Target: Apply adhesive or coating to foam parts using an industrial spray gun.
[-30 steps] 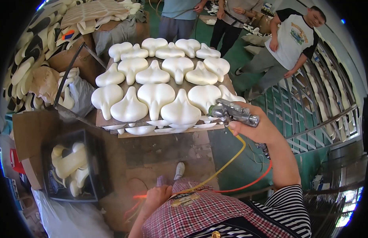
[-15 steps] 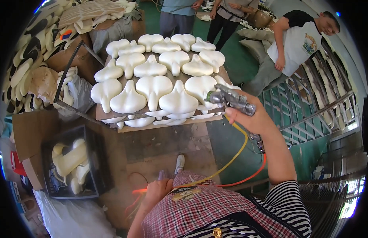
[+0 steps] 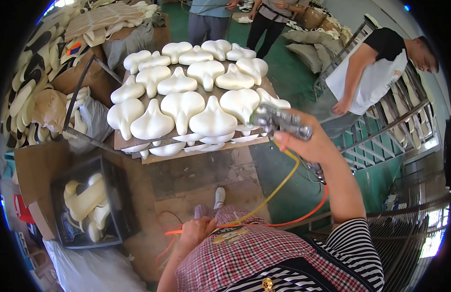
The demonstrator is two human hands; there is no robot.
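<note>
My right hand is wrapped round a metal spray gun, its nozzle pointing left over the near right corner of a stack of cream foam bicycle saddles. The saddles lie in rows, with broad and narrow ends alternating, and a lower layer shows beneath. From below the gun hang a yellow hose and an orange hose. Both run across my checked apron to my left hand, which is closed round them at my waist. No spray is visible at the nozzle.
A black crate of foam pieces stands at left, beside a cardboard box. A metal frame leans near the stack's left side. At right, a person stands by metal racks. Two more people stand beyond the stack.
The person at right has shifted further right and bent the head down. My view has moved slightly, and the spray gun is nearly where it was. Both hands keep their hold.
</note>
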